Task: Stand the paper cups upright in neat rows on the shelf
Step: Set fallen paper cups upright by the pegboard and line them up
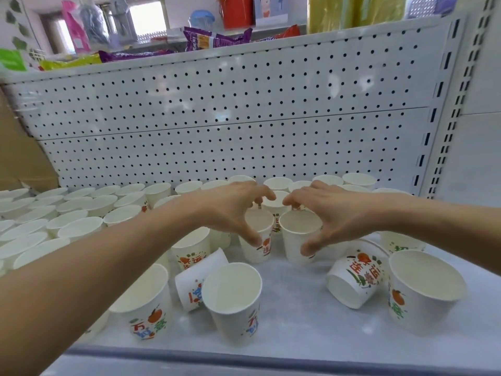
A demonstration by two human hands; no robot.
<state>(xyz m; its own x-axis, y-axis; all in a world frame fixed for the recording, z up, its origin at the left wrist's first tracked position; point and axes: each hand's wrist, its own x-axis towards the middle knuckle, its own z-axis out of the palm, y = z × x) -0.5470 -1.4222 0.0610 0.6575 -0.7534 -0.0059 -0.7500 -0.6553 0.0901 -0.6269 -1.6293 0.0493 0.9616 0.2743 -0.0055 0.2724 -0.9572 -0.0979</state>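
Nearest the shelf (298, 321) edge: upright cups standing loosely apart, one at front left (141, 302), one at front centre (233, 297), one at front right (425, 289). Lying tipped between them: one cup on its side (198, 280) touching the front-centre cup from behind, and another on its side (355, 278) just beside the front-right cup, base facing the camera. Reaching in over these from both lower corners: two bare forearms, converging on the middle of the shelf. Grasping there: left hand (233, 210) curling thumb and fingers around an upright cup (257, 240), thumb pressing on its printed wall; right hand (333, 213) curling likewise around the neighbouring upright cup (295, 240), thumb lying low on its wall. Standing just beside each other, these two cups, nearly touching at the rims. Standing upright behind the left wrist: a further cup (192, 251). Filling the left half of the shelf: dense rows of upright cups (65, 213), rims touching. Lining the back, behind the hands: more upright cups (357, 180) against the pegboard (244, 109). Leaning at far left: a brown carton (19, 158). Sitting on the upper shelf: snack bags (214, 38) and other goods, too blurred to identify.
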